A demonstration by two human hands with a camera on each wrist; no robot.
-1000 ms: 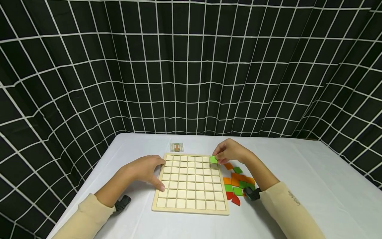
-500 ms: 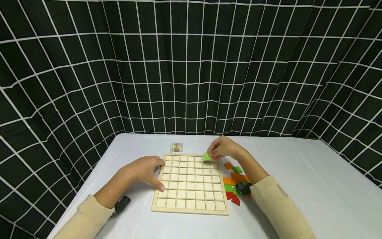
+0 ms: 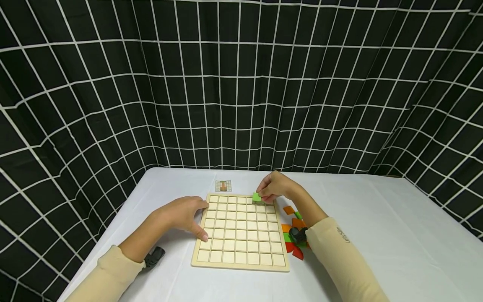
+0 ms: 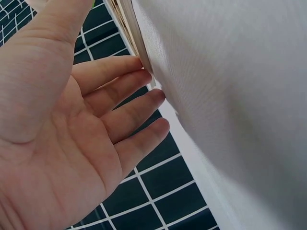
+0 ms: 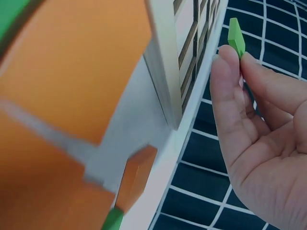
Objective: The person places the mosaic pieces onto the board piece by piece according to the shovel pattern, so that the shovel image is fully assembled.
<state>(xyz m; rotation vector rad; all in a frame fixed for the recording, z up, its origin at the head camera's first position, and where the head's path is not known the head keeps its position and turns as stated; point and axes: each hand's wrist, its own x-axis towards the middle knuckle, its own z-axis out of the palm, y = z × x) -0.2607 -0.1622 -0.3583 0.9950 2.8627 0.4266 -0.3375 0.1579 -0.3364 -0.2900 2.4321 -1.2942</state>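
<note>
The widest passage on the table (image 3: pixel 396 222) runs from the right sleeve (image 3: pixel 343 260) out to its right edge. A hand could also slip between the board's (image 3: pixel 241 266) near edge and the two sleeves, or cross the table's far-left corner beyond the left hand (image 3: pixel 181 214). That hand blocks the board's left edge. The right hand (image 3: pixel 277 186), pinching a green tile (image 3: pixel 256 197), bars its far-right corner, while coloured pieces (image 3: pixel 297 253) and a black wrist device (image 3: pixel 298 235) crowd its right edge. Ahead, a small card (image 3: pixel 223 186) narrows the strip toward the table's far edge, with a gridded curtain (image 3: pixel 241 92) rising behind.
</note>
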